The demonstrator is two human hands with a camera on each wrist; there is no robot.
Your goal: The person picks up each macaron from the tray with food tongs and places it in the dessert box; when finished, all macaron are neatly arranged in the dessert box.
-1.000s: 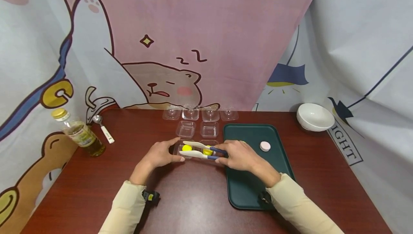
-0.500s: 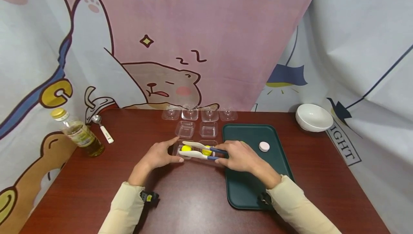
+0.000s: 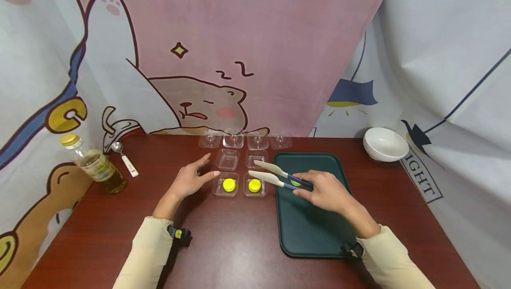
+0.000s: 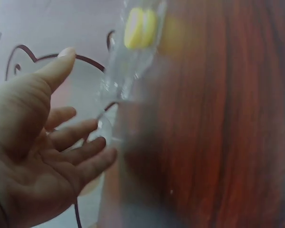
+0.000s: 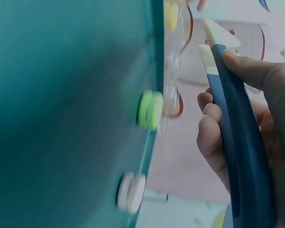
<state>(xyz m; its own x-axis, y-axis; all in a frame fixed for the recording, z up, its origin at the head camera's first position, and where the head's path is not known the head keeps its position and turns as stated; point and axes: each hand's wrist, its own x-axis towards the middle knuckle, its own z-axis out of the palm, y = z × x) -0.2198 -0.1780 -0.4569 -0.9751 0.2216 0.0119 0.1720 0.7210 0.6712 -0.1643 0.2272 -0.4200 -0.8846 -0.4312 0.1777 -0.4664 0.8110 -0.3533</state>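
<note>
In the head view, two hands work over a dark red wooden tabletop [image 3: 231,244]. The left hand [image 3: 189,181] is spread, thumb and fingers extended. Just beside its thumb tip sits a clear front container [image 3: 217,191] with a yellow round [image 3: 229,185] in it; a second front container [image 3: 248,192], farther right, bears another yellow round [image 3: 254,186]. Beyond the left fingers are two more clear containers [image 3: 228,160], then a row of four clear domed pieces [image 3: 233,140]. The right hand [image 3: 325,189] grips tongs [image 3: 275,173] with pale blades and navy handles. Their parted tips point left from the fingers, toward the containers. Under the right hand lies a dark green tray [image 3: 305,231], with a green round [image 3: 295,183] partly visible beneath the tongs, near the fingertips. Well left of the left fingers are a yellow-capped bottle [image 3: 97,169] and a small scoop [image 3: 128,164]; beyond the right hand, to its right, is a white bowl [image 3: 385,145].

In the left wrist view, the loosely spread fingers are apart from the container holding a yellow round.

In the right wrist view, the thumb presses one tong handle and the other fingers curl round the tool. Two rounds, green and pale [image 5: 131,192], rest on the tray, apart from the fingers.
</note>
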